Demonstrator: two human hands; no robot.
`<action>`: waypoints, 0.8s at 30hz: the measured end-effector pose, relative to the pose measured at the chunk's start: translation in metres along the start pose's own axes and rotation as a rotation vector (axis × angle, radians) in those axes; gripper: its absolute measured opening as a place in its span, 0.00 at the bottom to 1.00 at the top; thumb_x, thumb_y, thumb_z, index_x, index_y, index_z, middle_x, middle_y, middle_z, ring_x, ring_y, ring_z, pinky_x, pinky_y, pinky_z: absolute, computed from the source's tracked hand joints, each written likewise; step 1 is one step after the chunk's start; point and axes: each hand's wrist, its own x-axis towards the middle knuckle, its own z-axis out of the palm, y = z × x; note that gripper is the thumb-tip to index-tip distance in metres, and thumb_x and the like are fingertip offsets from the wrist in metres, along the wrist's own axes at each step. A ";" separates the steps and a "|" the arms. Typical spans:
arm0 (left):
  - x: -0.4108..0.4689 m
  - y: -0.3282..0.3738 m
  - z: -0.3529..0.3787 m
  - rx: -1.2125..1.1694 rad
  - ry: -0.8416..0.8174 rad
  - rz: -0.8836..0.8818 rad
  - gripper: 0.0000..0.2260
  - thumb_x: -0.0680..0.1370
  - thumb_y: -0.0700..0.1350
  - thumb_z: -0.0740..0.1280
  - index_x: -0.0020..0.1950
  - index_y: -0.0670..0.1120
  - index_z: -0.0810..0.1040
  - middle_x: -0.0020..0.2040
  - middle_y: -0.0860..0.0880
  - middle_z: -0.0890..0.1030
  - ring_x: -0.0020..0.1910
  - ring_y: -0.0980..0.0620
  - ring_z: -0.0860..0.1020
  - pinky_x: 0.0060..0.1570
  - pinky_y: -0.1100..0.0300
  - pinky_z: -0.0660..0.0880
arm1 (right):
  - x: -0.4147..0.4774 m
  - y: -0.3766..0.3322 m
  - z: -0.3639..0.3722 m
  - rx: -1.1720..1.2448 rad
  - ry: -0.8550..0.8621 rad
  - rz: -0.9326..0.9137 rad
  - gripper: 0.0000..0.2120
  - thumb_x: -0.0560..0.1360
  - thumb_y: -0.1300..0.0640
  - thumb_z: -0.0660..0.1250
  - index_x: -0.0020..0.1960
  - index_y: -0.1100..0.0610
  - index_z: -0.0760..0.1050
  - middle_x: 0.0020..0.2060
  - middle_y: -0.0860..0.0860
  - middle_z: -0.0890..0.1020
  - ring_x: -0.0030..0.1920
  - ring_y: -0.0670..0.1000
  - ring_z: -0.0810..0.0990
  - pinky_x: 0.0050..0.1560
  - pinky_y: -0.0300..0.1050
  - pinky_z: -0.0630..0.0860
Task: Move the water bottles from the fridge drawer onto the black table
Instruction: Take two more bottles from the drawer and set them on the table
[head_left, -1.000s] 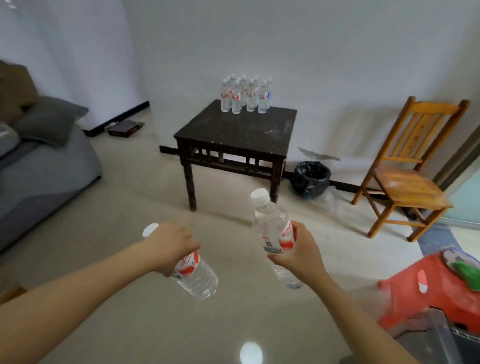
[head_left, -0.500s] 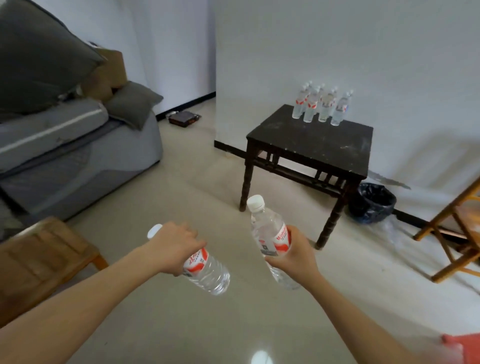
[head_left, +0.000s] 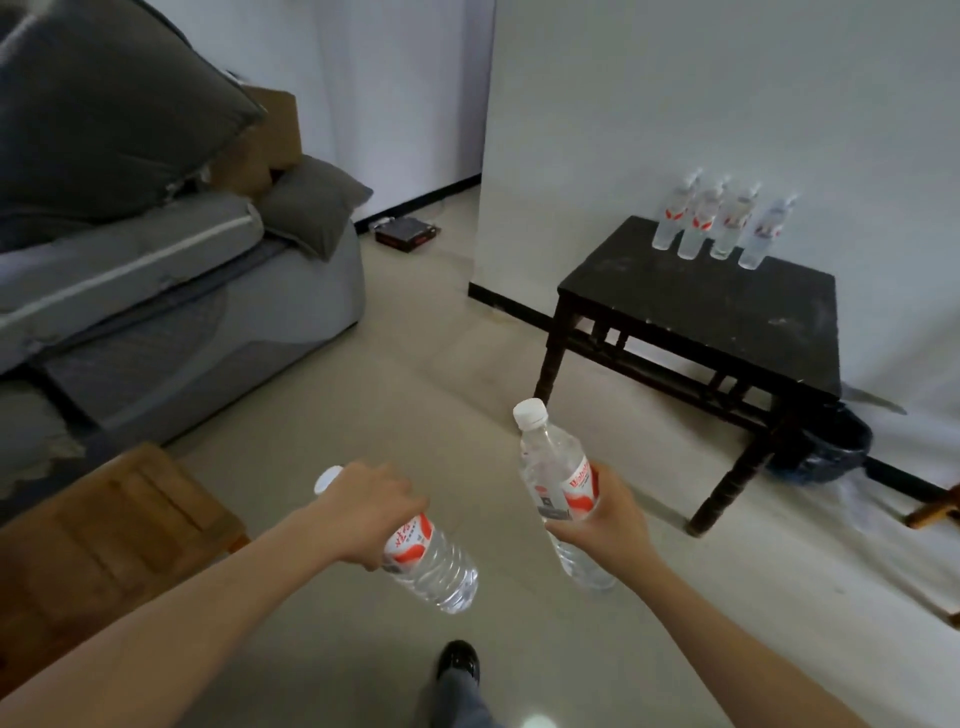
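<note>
The table (head_left: 701, 306) stands ahead, with bottles (head_left: 711, 223) in a row at its back. The left hand (head_left: 371, 512) clasps the left bottle (head_left: 436, 561), tilted. The right hand (head_left: 608, 525) clasps the right bottle (head_left: 558, 467), nearly upright. Both hold at the label. The bottles are full, so probably heavy, smooth and slightly soft.

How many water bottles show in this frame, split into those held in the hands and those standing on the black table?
Held: 2, the left bottle in the left hand and the right bottle in the right hand.
On the black table: 4 in the row of bottles. The row is blurred, so more may hide behind.
Total: 6 in sight.
</note>
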 end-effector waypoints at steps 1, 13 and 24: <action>0.008 -0.009 0.000 0.018 -0.010 0.004 0.26 0.70 0.50 0.70 0.66 0.51 0.65 0.61 0.49 0.73 0.60 0.47 0.69 0.55 0.51 0.70 | 0.015 -0.001 0.005 0.008 0.000 -0.009 0.31 0.59 0.52 0.79 0.54 0.49 0.66 0.47 0.46 0.75 0.45 0.46 0.75 0.39 0.30 0.67; 0.127 -0.167 -0.031 0.045 0.002 -0.177 0.22 0.70 0.49 0.69 0.63 0.48 0.69 0.59 0.48 0.75 0.58 0.47 0.73 0.51 0.53 0.72 | 0.242 -0.066 0.060 0.168 -0.082 -0.115 0.27 0.60 0.57 0.79 0.50 0.48 0.66 0.43 0.42 0.75 0.43 0.44 0.77 0.42 0.34 0.74; 0.266 -0.291 -0.018 0.152 -0.062 -0.041 0.17 0.70 0.52 0.70 0.56 0.46 0.76 0.53 0.48 0.80 0.52 0.46 0.76 0.41 0.57 0.67 | 0.387 -0.104 0.105 0.101 0.002 -0.097 0.27 0.60 0.52 0.79 0.53 0.50 0.68 0.43 0.43 0.75 0.43 0.42 0.76 0.39 0.29 0.70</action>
